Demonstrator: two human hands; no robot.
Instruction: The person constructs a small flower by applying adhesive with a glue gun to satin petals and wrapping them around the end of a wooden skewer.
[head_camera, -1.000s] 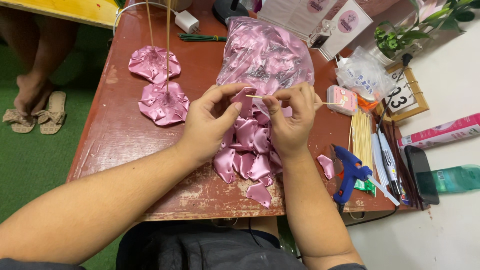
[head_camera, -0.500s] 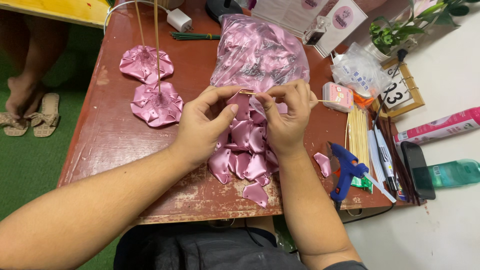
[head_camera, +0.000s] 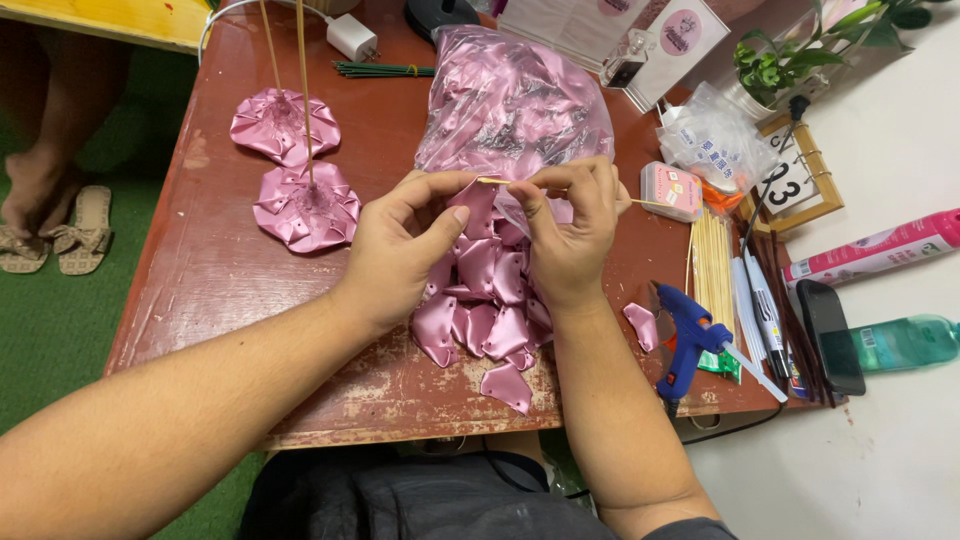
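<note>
Bamboo skewer (head_camera: 560, 188) lies level between my two hands, above the loose pile of pink satin petals (head_camera: 485, 300) on the tabletop (head_camera: 220, 270). Its long axis runs left to right, one tip at my left hand (head_camera: 405, 250), the other poking out past my right hand (head_camera: 570, 225) toward the small pink box (head_camera: 670, 190). Both sets of fingers are pressed together, pinching the stick, apparently to hold it steady; a petal seems tucked under my right thumb.

Both hands (head_camera: 490, 240) pinch a thin wooden stick (head_camera: 645, 203) over pink satin petals (head_camera: 480, 310).
</note>
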